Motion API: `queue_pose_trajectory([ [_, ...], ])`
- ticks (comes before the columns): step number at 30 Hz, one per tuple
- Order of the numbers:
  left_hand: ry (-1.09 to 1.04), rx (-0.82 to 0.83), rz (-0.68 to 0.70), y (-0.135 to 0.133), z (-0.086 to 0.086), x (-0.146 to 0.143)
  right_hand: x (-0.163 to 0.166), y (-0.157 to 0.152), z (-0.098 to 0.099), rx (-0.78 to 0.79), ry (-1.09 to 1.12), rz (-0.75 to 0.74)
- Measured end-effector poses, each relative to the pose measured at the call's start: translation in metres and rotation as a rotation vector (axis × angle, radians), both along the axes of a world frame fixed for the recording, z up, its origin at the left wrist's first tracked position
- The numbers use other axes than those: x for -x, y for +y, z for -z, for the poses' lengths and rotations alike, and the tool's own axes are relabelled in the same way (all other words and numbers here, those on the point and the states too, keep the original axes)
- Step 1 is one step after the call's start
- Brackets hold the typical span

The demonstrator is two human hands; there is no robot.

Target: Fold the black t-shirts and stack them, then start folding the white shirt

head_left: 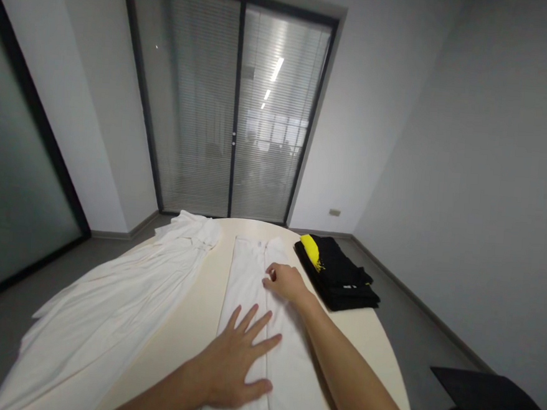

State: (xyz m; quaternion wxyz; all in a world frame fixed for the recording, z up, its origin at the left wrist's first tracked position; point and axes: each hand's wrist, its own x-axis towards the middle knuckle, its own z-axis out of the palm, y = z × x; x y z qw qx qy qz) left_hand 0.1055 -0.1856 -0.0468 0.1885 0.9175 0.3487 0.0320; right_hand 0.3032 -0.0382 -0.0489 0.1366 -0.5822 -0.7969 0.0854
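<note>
A long white garment (243, 278) lies in a narrow, lengthwise strip on the table, with an edge or seam running down its middle. My left hand (239, 359) rests palm down on its nearer part, fingers spread wide. Farther up the strip, my right hand (287, 283) is curled, with thumb and forefinger pinched at the middle edge of the cloth. The fingertips partly hide what they grip. Which kind of garment it is cannot be made out.
Another white garment (121, 307) lies loosely spread along the left of the round cream table (367, 343), hanging past its edge. At the right sits a stack of black folded clothes (339, 272) with a yellow piece (310, 250). A dark chair part (485, 391) stands lower right.
</note>
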Motion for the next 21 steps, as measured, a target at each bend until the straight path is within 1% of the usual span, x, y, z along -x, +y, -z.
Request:
queue_pose_trajectory([
  [3, 0.011, -0.008, -0.003, 0.000, 0.000, 0.000, 0.007, -0.002, 0.003, -0.080, 0.031, 0.057],
  [6, 0.023, -0.015, -0.009, 0.000, -0.003, 0.001, 0.008, -0.002, 0.005, -0.148, 0.155, 0.090],
  [8, 0.029, -0.009, -0.010, -0.001, -0.005, 0.001, 0.008, -0.001, 0.008, -0.142, 0.216, 0.035],
  [10, 0.022, -0.008, -0.007, -0.002, -0.006, 0.001, 0.008, 0.001, 0.013, -0.102, 0.232, -0.058],
  [12, 0.010, -0.012, 0.009, -0.003, -0.007, 0.000, 0.006, 0.004, 0.018, -0.097, 0.236, -0.120],
  [15, -0.006, -0.005, 0.027, -0.002, -0.005, -0.001, 0.000, 0.006, 0.025, -0.131, 0.209, -0.152],
  [18, -0.012, 0.013, 0.017, -0.001, -0.003, -0.001, -0.004, 0.004, 0.030, -0.087, 0.107, -0.190],
  [21, -0.010, 0.014, 0.027, -0.001, -0.006, 0.000, -0.003, 0.000, 0.029, -0.035, 0.023, -0.170],
])
